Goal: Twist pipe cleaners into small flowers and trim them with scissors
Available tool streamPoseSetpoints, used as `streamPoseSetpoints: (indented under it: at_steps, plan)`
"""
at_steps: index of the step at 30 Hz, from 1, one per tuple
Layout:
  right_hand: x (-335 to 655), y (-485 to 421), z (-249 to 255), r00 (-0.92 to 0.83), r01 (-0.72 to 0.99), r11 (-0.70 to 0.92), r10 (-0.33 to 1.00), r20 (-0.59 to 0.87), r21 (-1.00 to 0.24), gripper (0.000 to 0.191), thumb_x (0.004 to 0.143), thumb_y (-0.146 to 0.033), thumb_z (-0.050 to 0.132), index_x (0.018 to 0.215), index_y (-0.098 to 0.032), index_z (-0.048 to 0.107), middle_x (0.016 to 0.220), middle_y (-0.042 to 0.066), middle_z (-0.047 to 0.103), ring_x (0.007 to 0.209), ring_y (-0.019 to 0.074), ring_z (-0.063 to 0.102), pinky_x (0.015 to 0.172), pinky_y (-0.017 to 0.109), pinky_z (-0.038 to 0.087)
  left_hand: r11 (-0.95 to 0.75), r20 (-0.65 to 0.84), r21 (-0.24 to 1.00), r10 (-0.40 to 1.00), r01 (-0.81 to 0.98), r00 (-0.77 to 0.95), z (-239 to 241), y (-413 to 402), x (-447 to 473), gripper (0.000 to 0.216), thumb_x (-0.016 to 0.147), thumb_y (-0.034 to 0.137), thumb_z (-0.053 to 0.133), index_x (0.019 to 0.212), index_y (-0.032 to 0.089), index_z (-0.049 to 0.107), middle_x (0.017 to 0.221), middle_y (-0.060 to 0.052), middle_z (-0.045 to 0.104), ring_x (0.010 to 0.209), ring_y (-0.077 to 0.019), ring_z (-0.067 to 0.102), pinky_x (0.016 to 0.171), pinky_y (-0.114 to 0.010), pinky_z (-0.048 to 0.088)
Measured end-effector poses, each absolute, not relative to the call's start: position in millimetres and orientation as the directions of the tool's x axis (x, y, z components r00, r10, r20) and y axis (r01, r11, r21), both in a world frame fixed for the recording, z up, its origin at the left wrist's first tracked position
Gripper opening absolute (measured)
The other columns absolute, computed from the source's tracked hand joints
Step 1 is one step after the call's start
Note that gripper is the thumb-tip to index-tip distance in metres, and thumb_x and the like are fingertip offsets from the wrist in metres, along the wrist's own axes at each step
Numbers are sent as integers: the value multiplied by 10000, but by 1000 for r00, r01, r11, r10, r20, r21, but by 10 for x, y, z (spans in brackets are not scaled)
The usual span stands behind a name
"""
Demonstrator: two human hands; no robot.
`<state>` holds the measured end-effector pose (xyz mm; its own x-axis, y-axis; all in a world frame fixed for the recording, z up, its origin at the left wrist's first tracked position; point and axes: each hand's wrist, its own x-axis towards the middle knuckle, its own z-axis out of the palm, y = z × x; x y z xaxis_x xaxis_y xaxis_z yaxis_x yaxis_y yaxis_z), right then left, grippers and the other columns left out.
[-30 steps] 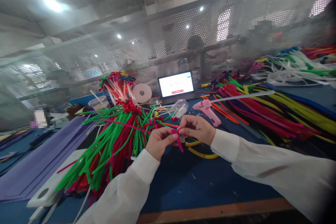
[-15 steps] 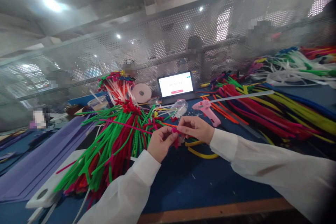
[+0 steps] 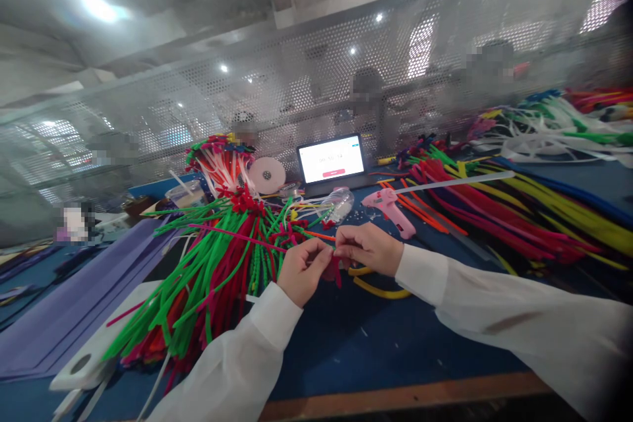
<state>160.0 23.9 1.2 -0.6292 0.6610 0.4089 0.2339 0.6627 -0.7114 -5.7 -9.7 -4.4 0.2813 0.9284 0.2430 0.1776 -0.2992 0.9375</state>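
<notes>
My left hand [image 3: 302, 269] and my right hand [image 3: 368, 247] meet above the blue table [image 3: 376, 343], both pinched on a short pink pipe cleaner [image 3: 337, 270] whose end hangs down between them. Both arms wear white sleeves. Just left of my hands lies a big heap of green, red and pink pipe cleaners [image 3: 208, 270]. Yellow pipe cleaner pieces [image 3: 378, 289] lie on the table right behind my hands.
A pink glue gun [image 3: 390, 206], a clear bottle [image 3: 341, 203], a lit tablet [image 3: 332, 158] and a tape roll [image 3: 268, 175] stand further back. Long coloured pipe cleaners [image 3: 504, 211] fill the right side. Purple sheets [image 3: 74, 303] lie left. A perforated screen [image 3: 316, 79], with people behind it, closes the back.
My hands have shifted slightly lower and closer together, twisting the pink pipe cleaner; its loose end now hangs straight down between them.
</notes>
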Motion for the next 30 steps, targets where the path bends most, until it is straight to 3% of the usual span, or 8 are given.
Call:
streamPoseSetpoints:
  at_steps: [7, 10, 14, 18, 26, 30]
  plan:
    - [1579, 248, -28, -568, 249, 666, 689, 451, -704, 245, 811, -364, 404, 766, -148, 511, 619, 7, 570, 557, 102, 530, 530, 209, 409, -349, 313, 923, 926, 163, 213, -41, -115, -51, 186, 743, 321, 481, 678, 150, 518, 557, 4, 539, 524, -125, 537, 505, -241, 476]
    - [1541, 193, -36, -587, 198, 612, 700, 407, -766, 266, 832, -360, 362, 718, -158, 491, 599, 1, 560, 559, 104, 540, 546, 217, 424, -398, 359, 897, 910, 193, 208, -26, -136, -43, 184, 754, 313, 472, 678, 150, 514, 551, 5, 540, 518, -119, 535, 517, -227, 465]
    - [1510, 119, -31, -584, 67, 477, 731, 353, -876, 248, 842, -363, 333, 713, -180, 439, 591, -19, 537, 506, 100, 553, 499, 216, 443, -416, 362, 890, 894, 188, 262, 0, -159, -34, 177, 769, 307, 452, 707, 153, 515, 574, -5, 552, 534, -125, 541, 536, -232, 458]
    - [1513, 98, -15, -624, 43, 438, 714, 318, -898, 266, 848, -383, 303, 731, -184, 434, 583, -23, 525, 429, 83, 521, 417, 196, 418, -457, 384, 861, 872, 223, 304, 43, -180, -48, 181, 770, 304, 450, 710, 152, 528, 605, -18, 549, 553, -127, 531, 538, -224, 438]
    - [1508, 119, -21, -600, 63, 459, 727, 334, -886, 247, 838, -396, 330, 772, -179, 429, 493, -51, 481, 376, 65, 448, 377, 171, 363, -478, 415, 837, 872, 267, 259, 40, -158, -85, 197, 771, 317, 446, 688, 153, 518, 579, -1, 506, 528, -114, 500, 515, -209, 399]
    - [1515, 100, -1, -600, 151, 580, 698, 392, -801, 239, 842, -343, 345, 688, -175, 419, 497, -43, 468, 415, 64, 424, 420, 176, 343, -500, 435, 801, 864, 329, 254, 41, -157, -84, 185, 766, 310, 455, 686, 157, 521, 569, 2, 505, 518, -110, 498, 505, -203, 387]
